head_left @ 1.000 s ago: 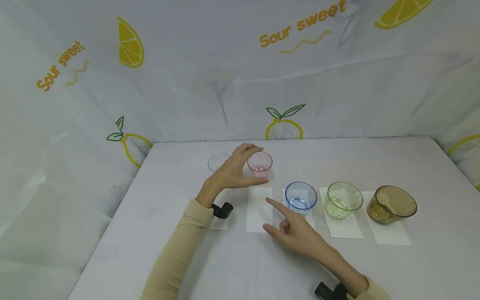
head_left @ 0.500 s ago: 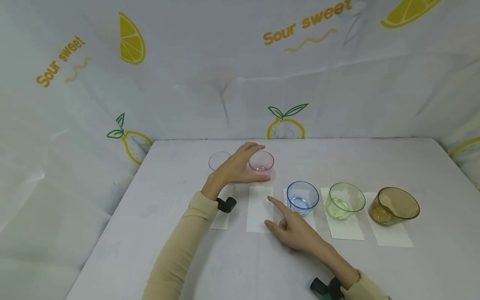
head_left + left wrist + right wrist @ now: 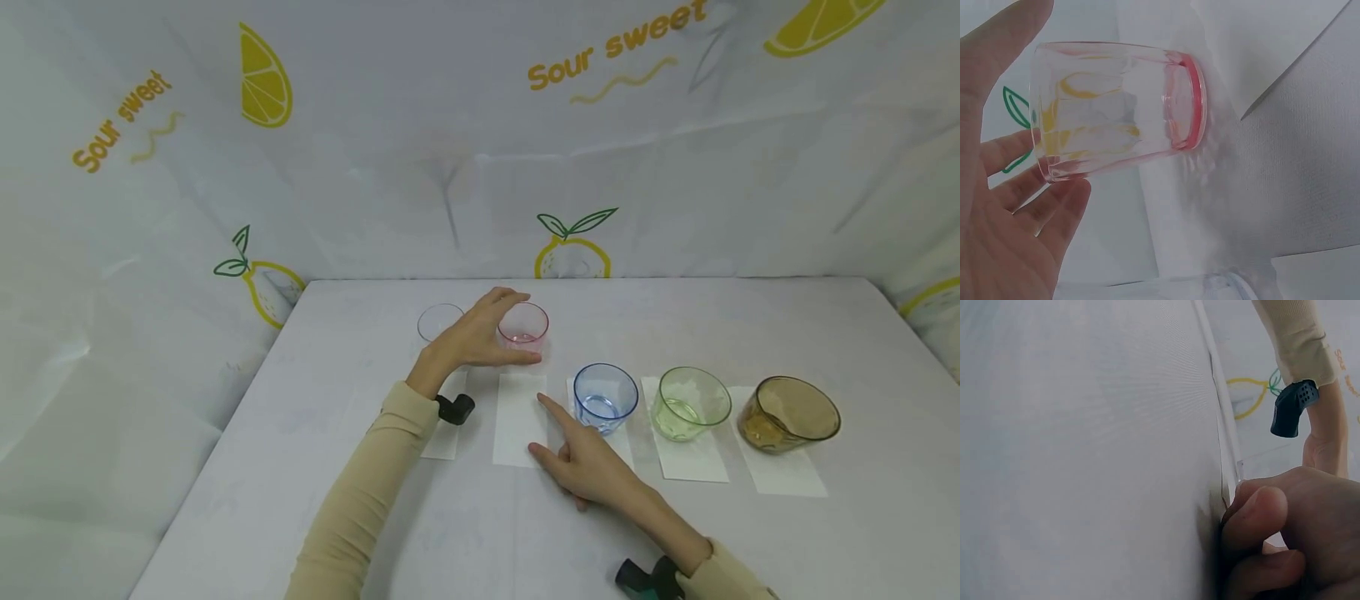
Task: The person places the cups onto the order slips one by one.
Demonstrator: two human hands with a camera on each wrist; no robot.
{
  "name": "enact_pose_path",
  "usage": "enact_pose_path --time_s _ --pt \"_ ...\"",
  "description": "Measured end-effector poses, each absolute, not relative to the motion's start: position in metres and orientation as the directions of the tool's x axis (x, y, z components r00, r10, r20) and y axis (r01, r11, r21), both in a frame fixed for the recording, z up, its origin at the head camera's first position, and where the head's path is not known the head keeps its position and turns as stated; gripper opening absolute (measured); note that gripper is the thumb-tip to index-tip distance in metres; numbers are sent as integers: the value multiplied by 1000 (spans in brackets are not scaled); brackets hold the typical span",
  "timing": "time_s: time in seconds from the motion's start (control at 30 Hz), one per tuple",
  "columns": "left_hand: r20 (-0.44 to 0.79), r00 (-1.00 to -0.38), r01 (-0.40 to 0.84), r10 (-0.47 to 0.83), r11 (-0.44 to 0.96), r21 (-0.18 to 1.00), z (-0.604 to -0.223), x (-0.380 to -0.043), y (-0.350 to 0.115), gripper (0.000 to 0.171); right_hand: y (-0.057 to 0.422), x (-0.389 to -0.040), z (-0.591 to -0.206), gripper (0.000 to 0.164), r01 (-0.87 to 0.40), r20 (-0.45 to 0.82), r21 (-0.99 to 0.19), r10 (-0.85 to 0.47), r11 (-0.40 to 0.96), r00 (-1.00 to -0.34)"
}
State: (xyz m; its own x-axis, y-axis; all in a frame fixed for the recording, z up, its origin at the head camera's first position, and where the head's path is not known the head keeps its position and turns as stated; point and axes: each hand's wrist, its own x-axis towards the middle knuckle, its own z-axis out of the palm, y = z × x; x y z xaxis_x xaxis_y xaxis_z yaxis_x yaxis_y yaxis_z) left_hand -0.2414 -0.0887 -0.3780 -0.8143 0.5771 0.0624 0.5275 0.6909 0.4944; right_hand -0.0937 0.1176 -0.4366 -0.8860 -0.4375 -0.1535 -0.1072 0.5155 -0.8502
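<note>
Plainly, the backdrop is the largest thing, white with lemons and "Sour sweet" printed on it, rising behind the far edge of the white table. Two beige sleeves reach in over the near edge.

The left hand is near the far edge, left of the middle, thumb and fingers spread apart around the pink cup. The left wrist view shows the thumb clear of the glass and the fingertips by its rim; whether they touch it, I cannot tell. The right hand, nearer the near edge, has its index finger and thumb stretched out apart, the other fingers bent in, gripping nothing.

Five white papers run in a row toward the right edge, the leftmost partly hidden by the left arm. The brown cup, nearest the right edge, the green cup and the blue cup are on the three rightmost. The pink cup stands upright behind the second paper from the left edge. Beside it, the clear cup is partly covered by the left hand. Each wrist bears a black device.
</note>
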Motion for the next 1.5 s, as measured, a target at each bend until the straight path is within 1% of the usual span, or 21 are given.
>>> enact_pose_path --time_s 0.2,0.53,0.73,1.27,1.5 --pt "34 -827 503 561 712 490 -378 -241 -88 93 116 -93 -437 75 -102 -162 -843 -430 528 -888" --pt "36 -814 526 579 710 469 -379 -245 -82 83 120 -91 -439 74 -96 -167 -828 -407 553 -898" --pt "39 -825 511 564 714 478 -377 -242 -84 83 119 -92 -439 72 -105 -161 -829 -415 549 -896" --pt "64 -838 506 543 725 467 -377 -243 -86 78 116 -94 -438 72 -109 -167 -828 -426 550 -889" --pt "66 -850 483 522 726 490 -379 -243 -86 79 116 -94 -438 72 -103 -173 -828 -425 552 -888"
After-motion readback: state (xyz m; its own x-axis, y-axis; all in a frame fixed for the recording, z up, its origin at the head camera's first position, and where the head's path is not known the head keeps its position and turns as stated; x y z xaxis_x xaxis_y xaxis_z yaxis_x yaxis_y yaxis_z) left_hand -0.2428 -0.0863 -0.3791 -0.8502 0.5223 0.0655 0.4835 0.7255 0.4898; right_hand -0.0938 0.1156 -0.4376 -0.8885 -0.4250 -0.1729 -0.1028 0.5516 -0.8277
